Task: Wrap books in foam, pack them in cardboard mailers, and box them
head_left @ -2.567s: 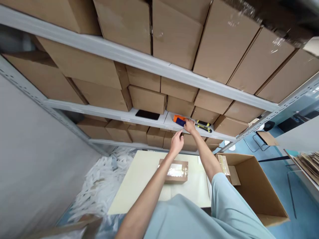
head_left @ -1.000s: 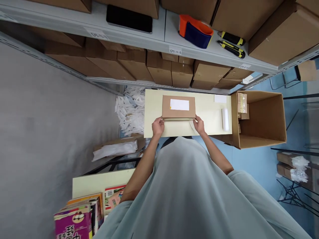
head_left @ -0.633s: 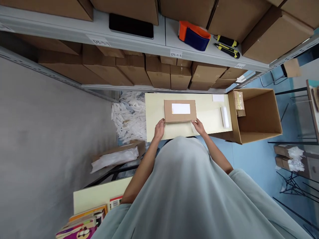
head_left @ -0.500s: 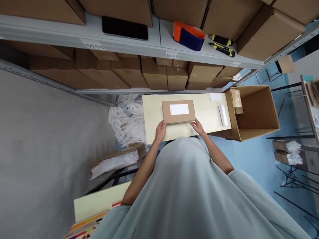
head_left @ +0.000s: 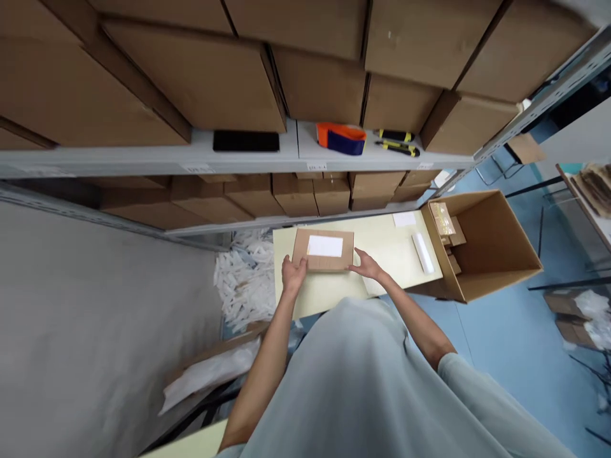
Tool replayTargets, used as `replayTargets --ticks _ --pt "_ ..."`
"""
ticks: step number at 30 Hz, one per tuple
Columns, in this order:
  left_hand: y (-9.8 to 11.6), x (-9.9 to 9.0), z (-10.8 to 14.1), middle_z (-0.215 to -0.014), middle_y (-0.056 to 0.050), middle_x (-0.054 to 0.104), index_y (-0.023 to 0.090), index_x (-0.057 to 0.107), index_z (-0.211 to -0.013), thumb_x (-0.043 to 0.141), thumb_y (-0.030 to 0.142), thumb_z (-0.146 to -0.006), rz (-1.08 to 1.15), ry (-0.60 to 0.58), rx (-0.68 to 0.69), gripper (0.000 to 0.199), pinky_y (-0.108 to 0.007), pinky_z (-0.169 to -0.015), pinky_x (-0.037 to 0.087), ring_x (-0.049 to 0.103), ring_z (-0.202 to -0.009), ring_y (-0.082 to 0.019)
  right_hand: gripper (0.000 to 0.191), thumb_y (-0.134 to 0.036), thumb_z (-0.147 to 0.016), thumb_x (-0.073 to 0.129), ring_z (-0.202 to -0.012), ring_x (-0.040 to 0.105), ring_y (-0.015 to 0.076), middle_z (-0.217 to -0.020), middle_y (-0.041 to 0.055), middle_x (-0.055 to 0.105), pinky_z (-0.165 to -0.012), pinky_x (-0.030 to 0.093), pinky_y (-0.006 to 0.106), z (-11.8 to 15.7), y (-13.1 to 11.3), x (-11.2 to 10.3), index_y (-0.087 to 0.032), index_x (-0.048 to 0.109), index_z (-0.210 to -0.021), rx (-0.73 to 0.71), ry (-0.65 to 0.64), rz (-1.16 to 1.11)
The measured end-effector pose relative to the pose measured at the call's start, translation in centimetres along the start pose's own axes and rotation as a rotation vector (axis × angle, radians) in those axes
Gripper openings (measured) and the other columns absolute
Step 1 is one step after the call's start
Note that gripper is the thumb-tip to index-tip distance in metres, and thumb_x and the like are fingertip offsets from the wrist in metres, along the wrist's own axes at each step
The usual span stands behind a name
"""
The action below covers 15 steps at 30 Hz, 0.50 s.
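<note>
A flat cardboard box with a white label on its top is at the left part of the pale table. My left hand grips its near left corner, thumb over the top edge. At the near right corner my right hand holds the box between thumb and fingers. The undersides of the fingers are hidden. A white sheet lies by my right wrist.
A white roll and a paper slip lie on the table's right. Beyond them stands a large open carton holding several small boxes. Boxed shelves run overhead, with a phone and utility knives. White scraps heap at left.
Both hands have shifted the cardboard box left along the table. My view has tilted up, so the shelf and table sit lower in the picture.
</note>
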<state>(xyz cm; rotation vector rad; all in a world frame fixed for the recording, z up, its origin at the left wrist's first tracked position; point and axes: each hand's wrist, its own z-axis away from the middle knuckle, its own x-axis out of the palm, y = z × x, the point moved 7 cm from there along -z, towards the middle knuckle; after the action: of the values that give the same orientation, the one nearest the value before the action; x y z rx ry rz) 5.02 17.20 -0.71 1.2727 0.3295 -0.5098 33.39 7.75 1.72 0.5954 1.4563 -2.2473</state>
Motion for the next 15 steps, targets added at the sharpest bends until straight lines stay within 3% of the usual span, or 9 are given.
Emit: replayTargets --ticks 3,6,8,10,12,15 --pt "6.9 -0.6 -3.0 -0.163 -0.034 0.058 0.004 0.059 -0.151 0.069 0.032 -0.099 0.01 0.136 -0.007 0.06 -0.058 -0.137 0.036 0.052 -0.16 -0.045 0.085 -0.057 -0.092 0.086 -0.163 0.051 0.0419 -0.169 0.0234 0.059 -0.136 0.041 0.06 -5.4 -6.0 -7.7 -0.017 0.06 -0.162 -0.217 0.198 0.116" --pt "17.0 -0.1 -5.1 -0.157 -0.025 0.067 0.015 0.07 -0.142 0.07 0.035 -0.1 0.085 0.159 0.179 0.046 -0.055 -0.136 0.041 0.057 -0.156 -0.04 0.074 -0.051 -0.102 0.072 -0.164 0.047 0.0423 -0.173 0.0247 0.053 -0.136 0.039 0.063 -10.6 -14.4 -15.6 -0.015 0.056 -0.164 -0.46 0.369 0.227" --pt "23.4 0.1 -5.6 -0.154 -0.022 0.07 0.017 0.072 -0.14 0.07 0.034 -0.1 0.099 0.185 0.309 0.044 -0.057 -0.134 0.043 0.06 -0.153 -0.04 0.067 -0.044 -0.106 0.064 -0.163 0.046 0.0429 -0.174 0.0264 0.05 -0.135 0.038 0.064 -13.5 -19.7 -19.3 -0.012 0.054 -0.164 -0.592 0.434 0.296" --pt "28.5 0.4 -5.6 -0.154 -0.022 0.07 0.017 0.073 -0.14 0.069 0.035 -0.101 0.095 0.219 0.412 0.043 -0.057 -0.133 0.044 0.062 -0.151 -0.039 0.061 -0.035 -0.106 0.059 -0.158 0.049 0.0448 -0.169 0.0297 0.053 -0.133 0.039 0.067 -16.3 -23.6 -21.1 -0.008 0.055 -0.16 -0.636 0.443 0.361" --pt "31.6 0.9 -5.1 -0.151 -0.02 0.072 0.018 0.074 -0.14 0.068 0.034 -0.102 0.09 0.244 0.472 0.042 -0.057 -0.131 0.046 0.064 -0.147 -0.038 0.055 -0.026 -0.104 0.057 -0.152 0.053 0.0463 -0.16 0.0346 0.059 -0.13 0.038 0.07 -19.0 -25.7 -21.5 -0.003 0.058 -0.154 -0.59 0.397 0.411" --pt "32.3 2.4 -3.7 -0.146 -0.017 0.075 0.022 0.076 -0.136 0.069 0.032 -0.101 0.098 0.277 0.478 0.037 -0.056 -0.128 0.05 0.067 -0.142 -0.036 0.051 -0.018 -0.098 0.062 -0.146 0.058 0.047 -0.147 0.0391 0.066 -0.131 0.036 0.07 -22.2 -26.2 -21.5 0.002 0.062 -0.145 -0.491 0.311 0.419"
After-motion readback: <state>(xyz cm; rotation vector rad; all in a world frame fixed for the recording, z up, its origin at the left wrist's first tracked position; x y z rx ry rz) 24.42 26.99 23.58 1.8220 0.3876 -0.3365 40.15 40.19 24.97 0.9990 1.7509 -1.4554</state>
